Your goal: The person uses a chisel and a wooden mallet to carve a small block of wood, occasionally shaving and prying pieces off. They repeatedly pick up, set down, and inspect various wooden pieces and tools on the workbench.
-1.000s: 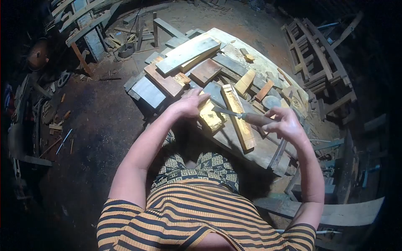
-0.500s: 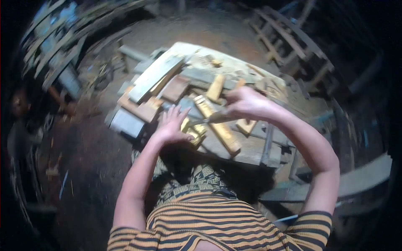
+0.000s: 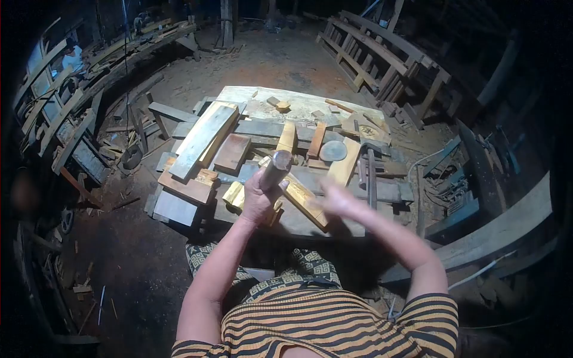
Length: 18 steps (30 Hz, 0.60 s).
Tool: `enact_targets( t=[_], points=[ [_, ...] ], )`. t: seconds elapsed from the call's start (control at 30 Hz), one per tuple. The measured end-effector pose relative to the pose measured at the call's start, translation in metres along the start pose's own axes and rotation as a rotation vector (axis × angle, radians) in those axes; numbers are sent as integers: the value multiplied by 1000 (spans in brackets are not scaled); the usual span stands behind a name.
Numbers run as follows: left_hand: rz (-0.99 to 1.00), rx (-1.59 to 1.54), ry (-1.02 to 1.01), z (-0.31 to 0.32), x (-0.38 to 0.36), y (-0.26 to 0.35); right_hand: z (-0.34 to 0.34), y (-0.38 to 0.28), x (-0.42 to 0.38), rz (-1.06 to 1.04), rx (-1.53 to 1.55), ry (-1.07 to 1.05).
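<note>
My left hand (image 3: pixel 258 197) is wrapped round the thick dark handle of a chisel (image 3: pixel 278 166), its butt end facing up at me. The blade is hidden below the fist. Under and beside that hand lies a yellow carved wood block (image 3: pixel 234 194). A long yellow wood bar (image 3: pixel 307 203) lies slantwise between my hands. My right hand (image 3: pixel 337 200) hovers just right of the bar, its fingers smeared by motion. Beyond it are a pale board (image 3: pixel 344 167) and a round grey disc-shaped thing (image 3: pixel 333 151).
The low worktable (image 3: pixel 245 95) bears planks, a reddish-brown block (image 3: pixel 233 152), an orange-brown strip (image 3: pixel 317 140) and a metal clamp-like tool (image 3: pixel 370 173) at the right. Timber racks (image 3: pixel 382 51) stand behind right. Another person (image 3: pixel 73 58) is far back left.
The chisel has passed from my right hand to my left, which was spread on the yellow block. My right hand has come lower and nearer me. The camera view has tilted up.
</note>
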<state>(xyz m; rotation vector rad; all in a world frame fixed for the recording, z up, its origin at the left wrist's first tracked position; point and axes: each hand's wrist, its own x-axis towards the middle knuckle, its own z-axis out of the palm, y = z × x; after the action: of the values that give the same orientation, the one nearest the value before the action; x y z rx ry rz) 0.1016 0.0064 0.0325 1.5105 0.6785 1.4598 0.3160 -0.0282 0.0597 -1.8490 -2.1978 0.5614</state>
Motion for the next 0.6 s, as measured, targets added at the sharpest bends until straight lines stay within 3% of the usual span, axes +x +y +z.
enact_targets(
  t=[0.03, 0.13, 0.23, 0.37, 0.43, 0.5, 0.53, 0.6],
  points=[
    [1, 5, -1, -1, 1, -1, 18, -7, -14, 63, -165, -148],
    [-92, -28, -79, 3, 0, 3, 63, -12, -23, 98, -258, 47],
    [-51, 100, -109, 4, 1, 5, 81, -1, -8, 132, -205, 189],
    [-107, -6, -127, 5, 1, -3, 85, 9, 0, 145, -70, 265],
    [-57, 48, -145, 2, 3, -3, 57, 3, -7, 273, 351, 122],
    [-164, -140, -114, 4, 1, 17, 41, 13, -21, 79, 600, 308],
    [-125, -101, -88, 5, 1, 15, -9, -27, -45, 25, 561, 426],
    [-107, -47, -82, 4, 3, 3, -43, -37, -61, -209, 855, 701]
  ],
)
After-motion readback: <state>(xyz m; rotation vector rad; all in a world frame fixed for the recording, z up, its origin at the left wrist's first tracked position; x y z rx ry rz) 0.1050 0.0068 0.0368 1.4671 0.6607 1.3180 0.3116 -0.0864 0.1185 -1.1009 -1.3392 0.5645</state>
